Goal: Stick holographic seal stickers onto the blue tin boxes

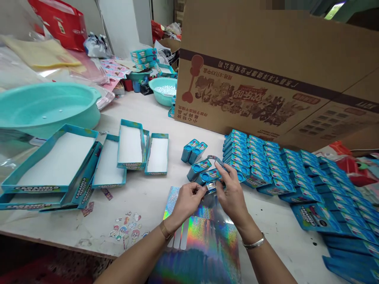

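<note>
My left hand and my right hand meet over a holographic sticker sheet lying on the white table. Both pinch a small holographic sticker between their fingertips. Just beyond the fingers lie a few small blue boxes with round recesses on top. Rows of the same blue boxes are packed together to the right.
Open blue display trays lie at the left, beside a teal basin. A big cardboard carton stands behind the boxes. Flat blue packages are stacked at the right. A teal bowl of white pellets sits farther back. Cartoon stickers dot the table edge.
</note>
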`<move>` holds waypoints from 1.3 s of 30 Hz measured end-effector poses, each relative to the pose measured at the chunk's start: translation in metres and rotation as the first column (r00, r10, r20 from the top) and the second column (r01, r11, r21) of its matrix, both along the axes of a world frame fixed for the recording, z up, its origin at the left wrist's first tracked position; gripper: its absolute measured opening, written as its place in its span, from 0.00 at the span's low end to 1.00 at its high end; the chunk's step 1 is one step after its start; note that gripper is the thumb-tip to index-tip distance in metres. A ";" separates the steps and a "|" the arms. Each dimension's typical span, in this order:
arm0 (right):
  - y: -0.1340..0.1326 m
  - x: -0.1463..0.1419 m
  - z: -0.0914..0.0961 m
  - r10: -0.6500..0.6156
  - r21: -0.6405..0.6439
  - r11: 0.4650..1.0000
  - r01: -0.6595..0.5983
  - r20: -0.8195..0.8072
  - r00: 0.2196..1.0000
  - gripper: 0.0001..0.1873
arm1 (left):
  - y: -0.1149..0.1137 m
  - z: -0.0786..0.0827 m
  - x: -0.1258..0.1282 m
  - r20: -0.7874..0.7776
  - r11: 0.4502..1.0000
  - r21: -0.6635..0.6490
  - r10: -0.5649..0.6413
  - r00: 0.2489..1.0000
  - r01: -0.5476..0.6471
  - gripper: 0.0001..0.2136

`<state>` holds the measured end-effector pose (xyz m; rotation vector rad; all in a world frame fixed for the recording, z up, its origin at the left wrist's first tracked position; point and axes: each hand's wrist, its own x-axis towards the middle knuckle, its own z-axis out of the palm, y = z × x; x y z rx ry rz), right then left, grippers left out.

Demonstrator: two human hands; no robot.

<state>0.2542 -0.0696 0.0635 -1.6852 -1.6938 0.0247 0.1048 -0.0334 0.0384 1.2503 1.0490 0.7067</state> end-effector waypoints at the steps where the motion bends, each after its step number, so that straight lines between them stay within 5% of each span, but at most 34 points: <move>1: 0.000 0.001 0.001 -0.004 -0.012 1.000 0.004 -0.015 1.000 0.30 | 0.000 -0.002 0.000 0.002 1.000 -0.005 0.006 1.000 -0.006 0.15; 12: 0.001 0.009 0.003 -0.028 0.019 0.999 0.031 -0.155 0.988 0.28 | 0.000 -0.013 -0.012 -0.177 0.989 0.128 -0.050 0.983 0.073 0.06; 15: -0.005 0.012 0.022 0.005 0.040 0.999 0.007 -0.296 0.955 0.25 | 0.000 0.000 -0.025 -0.011 0.994 0.108 -0.026 1.000 0.027 0.08; 19: -0.016 0.018 0.061 0.058 -0.096 0.987 -0.130 -0.542 0.838 0.25 | 0.006 0.031 -0.035 0.315 0.995 0.001 0.094 0.944 -0.099 0.26; 24: -0.023 0.017 0.093 0.045 -0.244 0.928 -0.283 -0.677 0.734 0.28 | 0.014 0.047 -0.030 0.528 0.977 -0.192 0.025 0.849 0.091 0.42; 29: -0.022 0.005 0.092 0.078 -0.302 0.904 -0.303 -0.582 0.809 0.25 | 0.003 0.048 -0.024 0.481 0.987 -0.033 -0.123 0.868 0.158 0.46; 34: -0.024 -0.014 0.083 0.173 -0.202 0.950 -0.237 -0.291 0.941 0.20 | -0.008 0.056 -0.018 0.366 0.998 0.059 -0.002 0.931 -0.021 0.33; 39: -0.027 -0.027 0.080 0.209 -0.027 0.978 -0.208 0.009 0.978 0.20 | -0.005 0.049 -0.012 0.401 0.993 -0.050 0.120 0.908 -0.109 0.18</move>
